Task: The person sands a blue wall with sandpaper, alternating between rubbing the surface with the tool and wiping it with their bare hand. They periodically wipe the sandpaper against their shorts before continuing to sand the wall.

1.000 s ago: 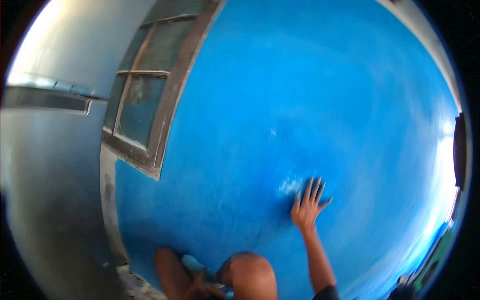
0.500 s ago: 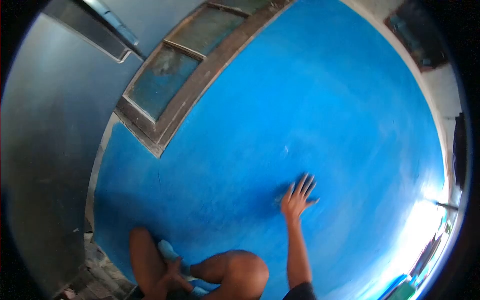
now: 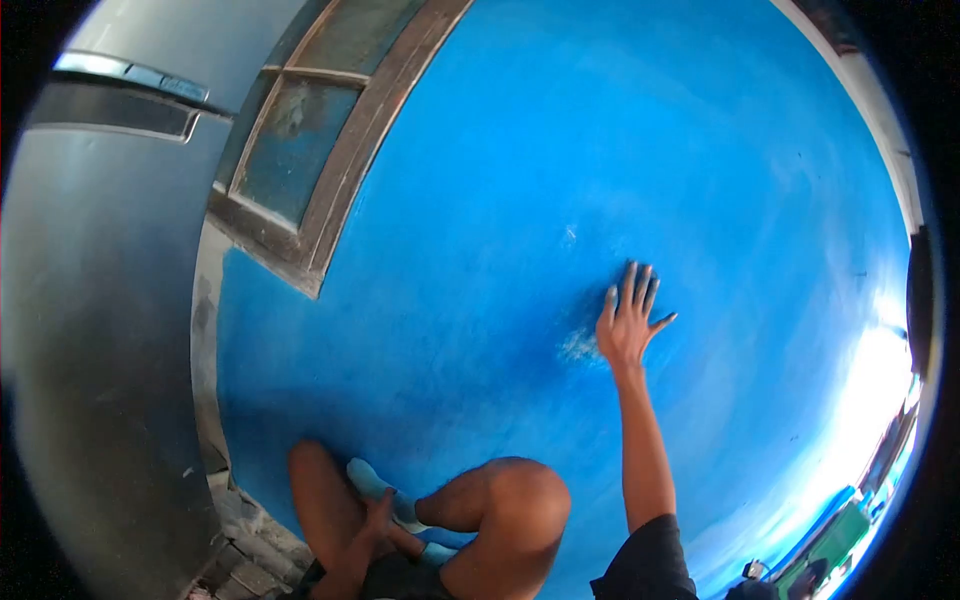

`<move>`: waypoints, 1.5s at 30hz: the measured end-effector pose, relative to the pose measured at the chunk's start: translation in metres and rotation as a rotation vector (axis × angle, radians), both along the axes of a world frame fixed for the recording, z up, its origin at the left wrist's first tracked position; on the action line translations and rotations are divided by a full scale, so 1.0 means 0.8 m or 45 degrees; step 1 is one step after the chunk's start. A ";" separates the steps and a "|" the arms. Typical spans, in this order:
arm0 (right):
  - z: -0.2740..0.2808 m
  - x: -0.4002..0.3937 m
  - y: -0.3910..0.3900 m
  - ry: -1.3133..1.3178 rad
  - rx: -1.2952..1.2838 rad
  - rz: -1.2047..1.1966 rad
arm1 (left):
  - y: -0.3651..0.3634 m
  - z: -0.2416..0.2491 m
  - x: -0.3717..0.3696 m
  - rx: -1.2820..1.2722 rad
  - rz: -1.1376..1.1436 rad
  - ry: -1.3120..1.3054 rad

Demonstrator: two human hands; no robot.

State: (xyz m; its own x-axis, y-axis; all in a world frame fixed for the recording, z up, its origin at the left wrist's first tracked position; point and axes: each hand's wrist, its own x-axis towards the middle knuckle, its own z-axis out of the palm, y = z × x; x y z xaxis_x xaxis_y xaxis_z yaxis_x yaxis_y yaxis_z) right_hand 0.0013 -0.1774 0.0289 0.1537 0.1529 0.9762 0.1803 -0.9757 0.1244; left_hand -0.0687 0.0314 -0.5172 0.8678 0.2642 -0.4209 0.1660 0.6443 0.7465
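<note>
Window frame (image 3: 368, 140): brown wood, tilted, taken as landmark; dull panes (image 3: 293, 145) set in it
Blue surface (image 3: 520, 180): spreads right of and below window frame, brightness uneven
Pale patch (image 3: 582, 347): on the blue surface, right of and slightly lower than window frame's bottom corner
Right hand (image 3: 628, 322): well right of window frame, near the level of its bottom corner; laid flat on the blue surface, fingers spread wide, just beside the pale patch
Fingertips (image 3: 648, 280): greyish
Black sleeve (image 3: 650, 560): below and right of window frame
Left hand (image 3: 376, 515): below window frame, between bent legs, next to a light-blue sock (image 3: 368, 478); wide or narrow, cannot tell
Grey metallic panel (image 3: 100, 330): left of window frame
</note>
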 end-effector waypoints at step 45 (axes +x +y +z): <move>-0.181 0.000 -0.124 0.067 0.287 0.005 | 0.049 -0.050 -0.004 0.329 -0.198 -0.384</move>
State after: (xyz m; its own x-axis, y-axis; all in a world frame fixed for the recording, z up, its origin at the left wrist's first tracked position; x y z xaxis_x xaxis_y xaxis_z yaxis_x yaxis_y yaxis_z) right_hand 0.0011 -0.2767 -0.1157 0.2053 -0.0671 0.9764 0.1849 -0.9770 -0.1061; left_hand -0.0722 0.0702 -0.5575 0.9798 0.1837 -0.0792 -0.0041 0.4143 0.9101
